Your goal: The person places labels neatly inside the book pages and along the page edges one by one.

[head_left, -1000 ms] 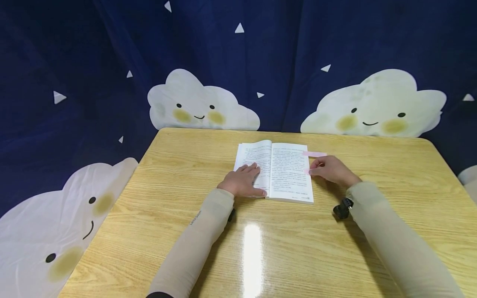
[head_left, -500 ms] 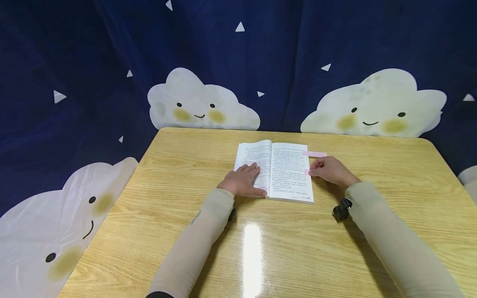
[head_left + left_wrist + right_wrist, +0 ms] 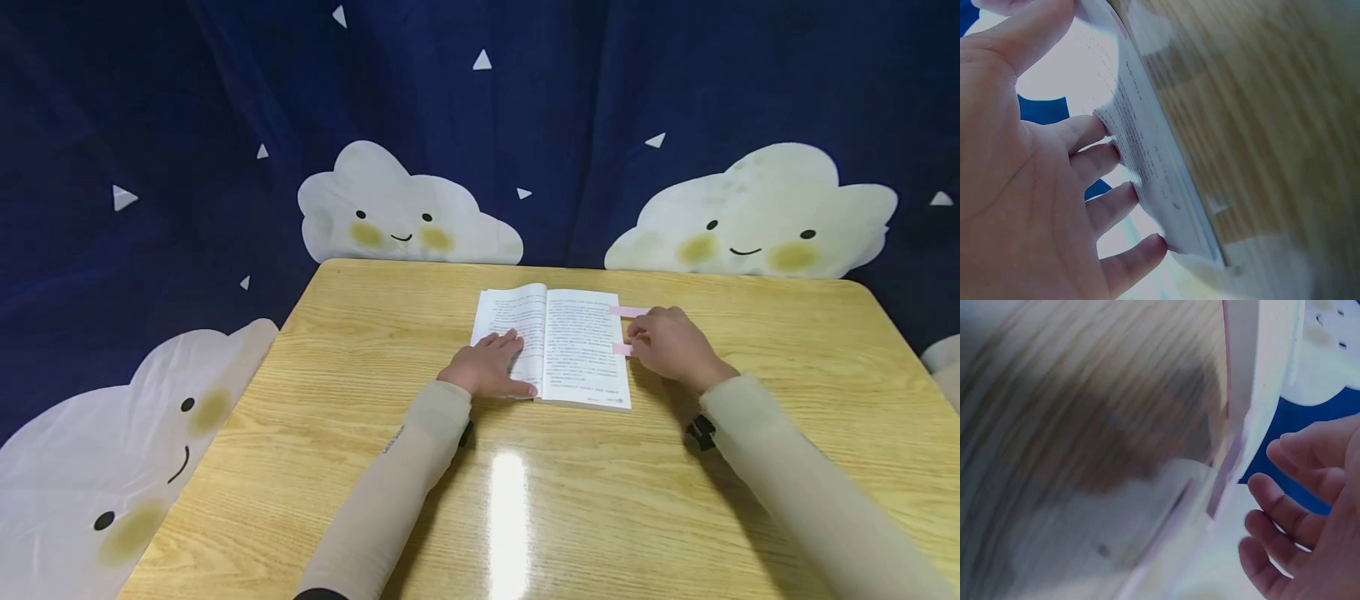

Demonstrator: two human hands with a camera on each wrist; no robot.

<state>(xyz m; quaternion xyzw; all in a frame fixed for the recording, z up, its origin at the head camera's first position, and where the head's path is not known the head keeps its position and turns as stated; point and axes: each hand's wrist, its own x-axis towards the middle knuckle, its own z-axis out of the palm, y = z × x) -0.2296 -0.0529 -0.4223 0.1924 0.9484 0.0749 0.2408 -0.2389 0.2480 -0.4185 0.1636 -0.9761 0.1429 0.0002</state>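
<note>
An open book (image 3: 581, 367) with printed pages lies on the wooden table. My left hand (image 3: 486, 369) rests on the left page, fingers spread and thumb near the spine at the bottom. In the left wrist view, the left fingertips (image 3: 1155, 245) touch the page. Two pink sticky tabs stick out from the right page: a long upper tab (image 3: 628, 312) and a short lower tab (image 3: 622, 349). Beside the lower tab is my right hand (image 3: 677, 348). In the right wrist view its fingers bend loosely, apart from the pink tab (image 3: 1225, 478), holding nothing.
The table (image 3: 360, 350) extends around the book on all sides. Behind it hangs a dark blue curtain (image 3: 555, 117) with smiling clouds and white triangles. Small black wrist cameras sit under both forearms; the right one (image 3: 701, 432) is near the table surface.
My right hand has let go of the lower pink tab and shifted slightly right, so more of that tab shows and part of the upper one is covered. My left hand stays put.
</note>
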